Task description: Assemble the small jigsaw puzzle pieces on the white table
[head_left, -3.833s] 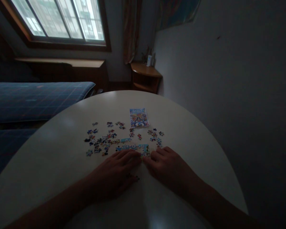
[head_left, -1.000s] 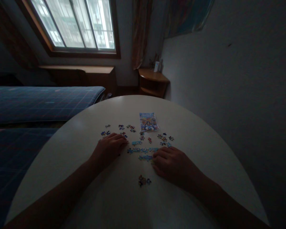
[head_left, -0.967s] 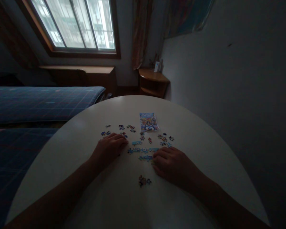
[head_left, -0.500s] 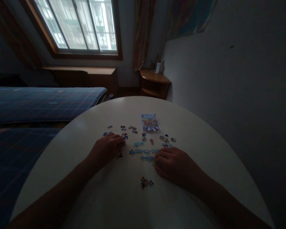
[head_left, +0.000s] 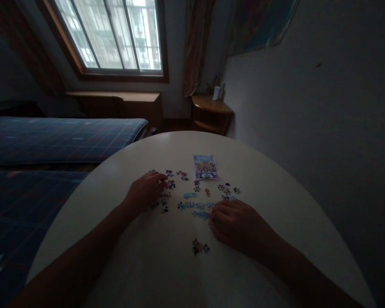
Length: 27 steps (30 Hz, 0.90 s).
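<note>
My left hand (head_left: 146, 191) lies over a scatter of loose puzzle pieces (head_left: 168, 185) on the round white table (head_left: 167, 273), fingers curled down onto them; whether it grips one is hidden. My right hand (head_left: 235, 222) rests palm down, fingers bent, with its fingertips against the end of a joined light-blue strip of pieces (head_left: 194, 206). A small joined cluster of pieces (head_left: 199, 247) lies nearer me, just left of the right hand. The puzzle's picture card (head_left: 205, 167) lies beyond the pieces.
More loose pieces (head_left: 227, 189) lie beyond the right hand. A blue checked bed (head_left: 57, 137) runs along the left, a wooden corner shelf (head_left: 211, 112) stands behind the table, and a bare wall closes the right side. The room is dim.
My left hand has slid from the joined strip out to the left and farther away, into the loose pieces. The right hand has stayed at the strip's end. The small cluster near me is uncovered.
</note>
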Motion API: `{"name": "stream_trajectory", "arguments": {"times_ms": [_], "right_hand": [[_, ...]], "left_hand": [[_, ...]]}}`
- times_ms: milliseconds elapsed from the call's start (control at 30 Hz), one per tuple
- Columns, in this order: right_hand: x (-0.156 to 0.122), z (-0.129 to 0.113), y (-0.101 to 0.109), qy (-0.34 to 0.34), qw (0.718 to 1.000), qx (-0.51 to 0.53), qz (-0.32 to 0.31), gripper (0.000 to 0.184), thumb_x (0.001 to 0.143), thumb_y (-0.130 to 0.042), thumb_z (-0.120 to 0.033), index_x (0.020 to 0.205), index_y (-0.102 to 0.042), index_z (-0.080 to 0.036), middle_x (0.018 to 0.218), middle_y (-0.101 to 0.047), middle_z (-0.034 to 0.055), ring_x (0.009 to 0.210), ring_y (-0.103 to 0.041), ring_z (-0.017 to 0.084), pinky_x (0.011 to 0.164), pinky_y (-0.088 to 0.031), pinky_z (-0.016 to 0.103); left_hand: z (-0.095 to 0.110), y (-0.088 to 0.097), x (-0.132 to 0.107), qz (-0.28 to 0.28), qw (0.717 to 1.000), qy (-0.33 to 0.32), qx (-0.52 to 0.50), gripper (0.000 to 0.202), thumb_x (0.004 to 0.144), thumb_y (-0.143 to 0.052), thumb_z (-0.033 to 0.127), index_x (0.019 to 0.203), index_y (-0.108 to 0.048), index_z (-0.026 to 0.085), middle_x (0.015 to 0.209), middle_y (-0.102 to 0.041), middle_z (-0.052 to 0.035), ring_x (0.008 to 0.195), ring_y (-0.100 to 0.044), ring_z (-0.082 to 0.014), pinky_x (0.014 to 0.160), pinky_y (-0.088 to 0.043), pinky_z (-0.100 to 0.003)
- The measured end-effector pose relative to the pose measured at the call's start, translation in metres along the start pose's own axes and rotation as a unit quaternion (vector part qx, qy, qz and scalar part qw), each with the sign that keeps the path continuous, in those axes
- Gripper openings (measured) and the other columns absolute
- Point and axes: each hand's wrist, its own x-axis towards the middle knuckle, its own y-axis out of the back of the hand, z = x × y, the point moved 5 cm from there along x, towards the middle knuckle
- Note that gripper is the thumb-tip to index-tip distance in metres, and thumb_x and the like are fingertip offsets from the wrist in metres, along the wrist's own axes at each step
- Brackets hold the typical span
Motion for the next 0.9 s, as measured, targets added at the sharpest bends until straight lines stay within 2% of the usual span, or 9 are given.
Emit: {"name": "stream_trajectory", "arguments": {"times_ms": [100, 167, 433, 567, 733, 900], "right_hand": [[0.0, 0.0, -0.001, 0.0, 1.0, -0.003, 0.005, 0.006, 0.083, -0.059, -0.017, 0.083, -0.065, -0.017, 0.089, -0.072, 0.0073, 0.09, -0.067, 0.022, 0.081, -0.052, 0.037], [0.001, 0.0, -0.001, 0.0, 1.0, -0.003, 0.008, 0.006, 0.083, -0.059, -0.017, 0.083, -0.065, -0.017, 0.09, -0.072, 0.0075, 0.091, -0.067, 0.023, 0.082, -0.052, 0.037], [0.0, 0.0, -0.002, 0.0, 1.0, -0.002, -0.001, 0.007, 0.083, -0.059, -0.017, 0.086, -0.066, -0.016, 0.092, -0.072, 0.0074, 0.094, -0.067, 0.024, 0.085, -0.053, 0.04], [0.0, 0.0, -0.001, 0.002, 1.0, -0.004, -0.003, 0.007, 0.083, -0.06, -0.019, 0.086, -0.065, -0.016, 0.092, -0.072, 0.0073, 0.094, -0.067, 0.025, 0.084, -0.053, 0.04], [0.0, 0.001, 0.001, -0.001, 1.0, -0.003, -0.016, 0.005, 0.083, -0.06, -0.017, 0.084, -0.064, -0.017, 0.09, -0.071, 0.0057, 0.093, -0.067, 0.024, 0.083, -0.053, 0.039], [0.002, 0.001, 0.002, -0.006, 1.0, 0.004, -0.019, 0.006, 0.083, -0.059, -0.017, 0.083, -0.065, -0.019, 0.09, -0.072, 0.004, 0.094, -0.067, 0.024, 0.083, -0.054, 0.04]], "left_hand": [[0.001, -0.002, 0.015, -0.02, 1.0, -0.001, 0.016, 0.026, 0.096, -0.048, 0.031, 0.113, -0.067, 0.024, 0.111, -0.069, -0.0045, 0.093, -0.066, -0.0193, 0.076, -0.051, -0.028], [0.001, 0.0, 0.026, -0.027, 0.999, -0.009, 0.024, 0.026, 0.095, -0.049, 0.029, 0.113, -0.068, 0.024, 0.111, -0.068, -0.0045, 0.092, -0.066, -0.0199, 0.077, -0.05, -0.029], [-0.016, 0.009, 0.054, -0.099, 0.993, -0.019, 0.056, 0.018, 0.087, -0.059, 0.03, 0.094, -0.075, 0.025, 0.1, -0.071, -0.0052, 0.088, -0.066, -0.0222, 0.075, -0.048, -0.03], [-0.029, 0.012, 0.052, -0.133, 0.99, -0.009, 0.05, 0.02, 0.084, -0.06, 0.031, 0.095, -0.075, 0.024, 0.097, -0.074, -0.0049, 0.082, -0.067, -0.021, 0.072, -0.047, -0.029], [-0.037, 0.011, 0.039, -0.2, 0.979, -0.031, 0.012, 0.024, 0.085, -0.059, 0.036, 0.095, -0.075, 0.022, 0.085, -0.076, -0.0038, 0.066, -0.065, -0.0163, 0.064, -0.044, -0.026], [-0.035, 0.011, 0.033, -0.213, 0.976, -0.051, -0.005, 0.026, 0.084, -0.06, 0.038, 0.097, -0.075, 0.021, 0.094, -0.075, -0.0054, 0.071, -0.065, -0.0168, 0.063, -0.042, -0.026]]}}
